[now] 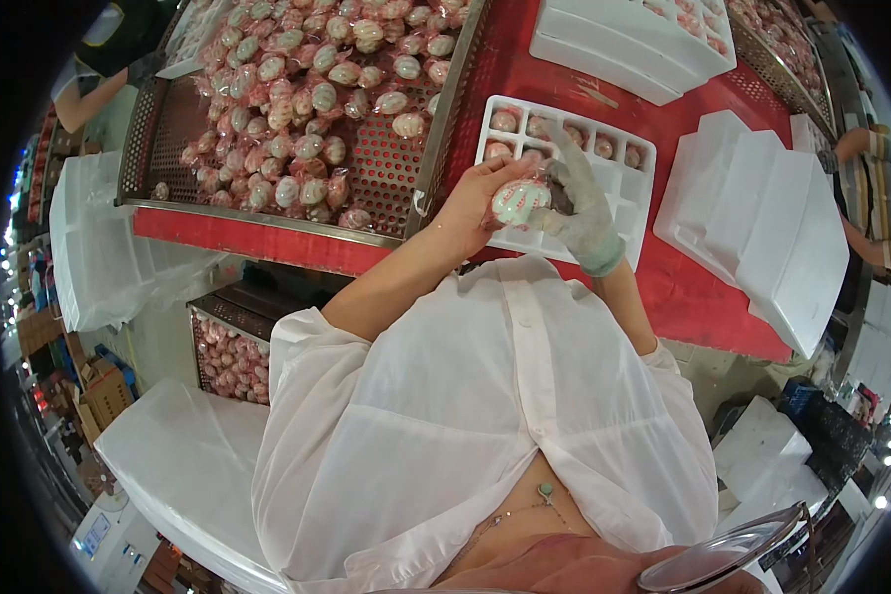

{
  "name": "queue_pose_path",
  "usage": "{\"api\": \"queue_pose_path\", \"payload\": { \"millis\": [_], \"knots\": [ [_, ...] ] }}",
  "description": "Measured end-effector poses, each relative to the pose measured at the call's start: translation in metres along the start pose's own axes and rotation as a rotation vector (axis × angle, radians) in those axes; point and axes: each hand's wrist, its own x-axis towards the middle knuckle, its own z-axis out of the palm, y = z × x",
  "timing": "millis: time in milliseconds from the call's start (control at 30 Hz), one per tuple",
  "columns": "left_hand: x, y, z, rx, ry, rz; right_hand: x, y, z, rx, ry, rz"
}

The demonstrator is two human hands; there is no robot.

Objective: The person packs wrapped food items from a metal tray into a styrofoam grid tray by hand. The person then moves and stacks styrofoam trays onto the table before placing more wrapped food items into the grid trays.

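Observation:
Between my two hands is a wrapped egg-shaped item (pixel 521 202), pale with red print on its wrapper. My bare left hand (pixel 473 204) has its fingers closed on the item's left side. On my right hand (pixel 582 210) is a pale glove; its thumb and some fingers close around the item's right side, and one finger points up. Both hands are over the near left part of a white compartment tray (pixel 636 198). Similar wrapped items (pixel 506 121) sit in the tray's far compartments. Part of the tray is hidden by my hands.
At the left, a perforated metal bin (pixel 391 163) holds many wrapped items. Stacked white trays (pixel 629 45) stand on the red table (pixel 698 287) beyond, and more white trays (pixel 752 218) lean at the right. Other people's arms show at the far left and far right.

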Motion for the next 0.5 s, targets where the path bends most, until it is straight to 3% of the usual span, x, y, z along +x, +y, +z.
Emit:
{"api": "queue_pose_path", "payload": {
  "millis": [100, 200, 267, 300, 400, 500],
  "knots": [
    [0.013, -0.016, -0.012, 0.034, -0.053, -0.098, -0.002, 0.001, -0.014, -0.020, -0.103, -0.004],
    [0.031, -0.041, -0.020, -0.111, 0.047, -0.093, -0.011, 0.025, -0.025, -0.083, -0.134, 0.099],
    [0.039, -0.058, -0.021, 0.058, 0.334, 0.074, -0.020, 0.043, -0.022, -0.238, 0.131, 0.036],
    [0.038, -0.071, -0.014, 0.041, 0.371, 0.113, -0.021, 0.055, -0.024, -0.381, 0.239, -0.037],
    [0.043, -0.090, -0.014, 0.114, 0.271, 0.045, -0.031, 0.069, -0.037, -0.385, 0.435, -0.009],
    [0.053, -0.096, -0.013, 0.121, 0.120, -0.039, -0.030, 0.081, -0.058, -0.617, 0.507, -0.033]
  ]
}}
